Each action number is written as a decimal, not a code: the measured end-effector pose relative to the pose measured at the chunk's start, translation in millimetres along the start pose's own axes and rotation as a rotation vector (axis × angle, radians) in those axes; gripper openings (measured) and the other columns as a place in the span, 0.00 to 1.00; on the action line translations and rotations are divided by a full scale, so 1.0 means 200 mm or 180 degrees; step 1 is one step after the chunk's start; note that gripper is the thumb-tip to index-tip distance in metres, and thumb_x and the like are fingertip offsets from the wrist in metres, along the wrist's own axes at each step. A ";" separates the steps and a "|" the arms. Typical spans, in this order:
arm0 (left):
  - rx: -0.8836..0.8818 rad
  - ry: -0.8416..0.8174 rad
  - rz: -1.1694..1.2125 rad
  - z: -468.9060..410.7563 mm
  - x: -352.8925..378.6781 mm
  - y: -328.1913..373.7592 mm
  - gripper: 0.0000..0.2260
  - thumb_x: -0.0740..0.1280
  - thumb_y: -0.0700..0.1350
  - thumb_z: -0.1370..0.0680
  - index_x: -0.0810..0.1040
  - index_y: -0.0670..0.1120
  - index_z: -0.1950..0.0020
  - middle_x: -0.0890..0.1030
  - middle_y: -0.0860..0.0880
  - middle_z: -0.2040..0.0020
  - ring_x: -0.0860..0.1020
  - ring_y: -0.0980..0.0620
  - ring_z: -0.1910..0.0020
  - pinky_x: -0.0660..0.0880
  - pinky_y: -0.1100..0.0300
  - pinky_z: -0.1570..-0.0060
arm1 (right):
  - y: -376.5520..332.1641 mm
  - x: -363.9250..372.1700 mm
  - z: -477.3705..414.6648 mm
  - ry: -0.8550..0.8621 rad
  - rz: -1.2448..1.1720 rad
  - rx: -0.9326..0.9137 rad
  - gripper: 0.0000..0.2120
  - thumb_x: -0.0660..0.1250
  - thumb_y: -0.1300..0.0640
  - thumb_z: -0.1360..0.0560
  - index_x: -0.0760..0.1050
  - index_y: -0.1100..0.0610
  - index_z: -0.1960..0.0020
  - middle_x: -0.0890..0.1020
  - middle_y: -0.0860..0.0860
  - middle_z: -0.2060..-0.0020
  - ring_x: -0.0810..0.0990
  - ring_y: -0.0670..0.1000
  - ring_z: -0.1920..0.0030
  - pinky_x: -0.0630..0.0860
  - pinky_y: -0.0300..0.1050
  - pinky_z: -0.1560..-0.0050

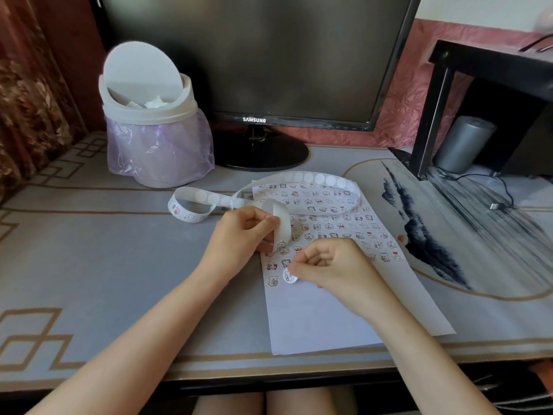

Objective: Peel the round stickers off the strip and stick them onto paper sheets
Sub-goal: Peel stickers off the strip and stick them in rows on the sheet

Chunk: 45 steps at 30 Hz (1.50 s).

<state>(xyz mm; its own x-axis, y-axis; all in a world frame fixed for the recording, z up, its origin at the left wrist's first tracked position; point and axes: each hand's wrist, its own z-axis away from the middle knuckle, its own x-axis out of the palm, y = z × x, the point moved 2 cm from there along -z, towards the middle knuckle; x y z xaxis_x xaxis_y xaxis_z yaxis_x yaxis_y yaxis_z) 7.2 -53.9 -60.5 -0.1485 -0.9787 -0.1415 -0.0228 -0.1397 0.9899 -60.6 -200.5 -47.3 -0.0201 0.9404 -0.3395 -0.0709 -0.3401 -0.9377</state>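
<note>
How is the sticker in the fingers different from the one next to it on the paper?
The pinched sticker is gripped by the right hand and looks partly lifted; the neighbour sticker lies flat on the paper sheet, untouched. Both show a little cartoon drawing.

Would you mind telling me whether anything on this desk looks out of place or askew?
Nothing is spilled or damaged. The sticker strip loops loosely across the top rows of the paper sheet, which lies askew to the edge of the desk. The swing lid of the bin stands tilted open over crumpled scraps.
</note>
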 end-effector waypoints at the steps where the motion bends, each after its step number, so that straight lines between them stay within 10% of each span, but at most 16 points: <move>1: -0.0001 0.0001 -0.0003 0.00 0.00 0.00 0.06 0.68 0.41 0.23 0.79 0.41 0.58 0.81 0.46 0.66 0.79 0.53 0.66 0.81 0.60 0.59 | 0.01 0.01 0.00 0.0035 0.0073 -0.0008 0.08 0.74 0.65 0.32 0.79 0.55 0.66 0.79 0.48 0.72 0.72 0.39 0.75 0.68 0.31 0.70; 45: 0.0009 -0.0016 -0.0188 0.00 0.00 -0.01 0.06 0.68 0.42 0.23 0.80 0.41 0.58 0.83 0.45 0.64 0.81 0.51 0.66 0.81 0.59 0.55 | 0.11 0.04 -0.01 0.0448 0.0975 -0.0298 0.05 0.73 0.53 0.32 0.77 0.50 0.65 0.76 0.40 0.74 0.72 0.41 0.73 0.72 0.42 0.64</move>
<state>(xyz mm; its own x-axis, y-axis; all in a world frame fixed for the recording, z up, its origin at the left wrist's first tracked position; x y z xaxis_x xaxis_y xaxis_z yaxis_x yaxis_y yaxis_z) 6.9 -53.7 -61.6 -0.1519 -0.9680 -0.1998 -0.0344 -0.1969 0.9798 -61.2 -200.0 -70.4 0.1119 0.7869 -0.6069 0.0090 -0.6115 -0.7912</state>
